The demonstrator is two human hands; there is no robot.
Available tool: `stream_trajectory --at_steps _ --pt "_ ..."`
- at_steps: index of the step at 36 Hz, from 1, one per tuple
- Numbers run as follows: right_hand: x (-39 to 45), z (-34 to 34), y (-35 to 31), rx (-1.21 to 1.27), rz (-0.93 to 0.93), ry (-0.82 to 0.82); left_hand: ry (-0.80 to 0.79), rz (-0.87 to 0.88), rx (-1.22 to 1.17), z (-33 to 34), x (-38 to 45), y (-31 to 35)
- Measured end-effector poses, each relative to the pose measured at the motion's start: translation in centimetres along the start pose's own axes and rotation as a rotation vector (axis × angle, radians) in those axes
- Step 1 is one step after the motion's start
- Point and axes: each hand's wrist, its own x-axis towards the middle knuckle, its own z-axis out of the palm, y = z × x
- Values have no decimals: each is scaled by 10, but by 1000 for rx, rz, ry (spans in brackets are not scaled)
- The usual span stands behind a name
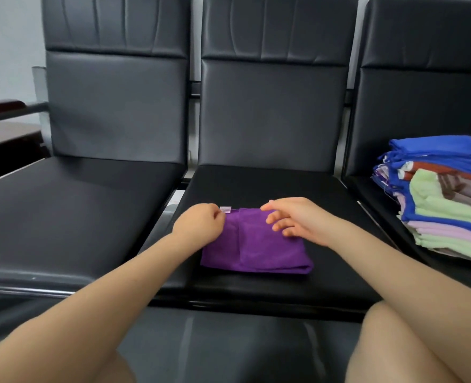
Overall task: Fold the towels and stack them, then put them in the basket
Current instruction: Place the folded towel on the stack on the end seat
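A purple towel [256,246] lies folded on the middle black seat [270,283], with a small white label at its far left corner. My left hand [201,225] pinches that far left corner beside the label. My right hand [292,217] hovers over the far right edge; thumb and forefinger touch the edge while the other fingers are spread above the cloth. A pile of towels [444,200] in blue, rust, green, pink and brown sits on the right seat. No basket is in view.
Three black padded seats with tall backrests stand in a row; the left seat [71,205] holds nothing. A dark wooden armrest or table [4,134] is at the far left. My knees fill the bottom corners.
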Motion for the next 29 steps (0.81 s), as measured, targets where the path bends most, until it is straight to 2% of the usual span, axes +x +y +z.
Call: stream_trajectory --at_steps 3,7,11,15,21,24,29 --pt "5 -14 11 -202 -18 131 -15 21 112 8 -1 15" --pt "8 -32 25 -336 -28 224 -78 -25 105 20 6 34" --pt "7 -37 35 -436 26 181 -90 -36 89 29 7 55" --pt "7 -36 39 -522 -10 150 -144 -45 -64 36 12 64" --pt "10 -40 38 -485 -34 176 11 -30 -393 23 17 70" --pt "14 -39 37 -468 -62 200 84 -12 -404 8 19 60" --pt "18 -26 33 -518 -95 164 63 -78 -287 -6 16 28"
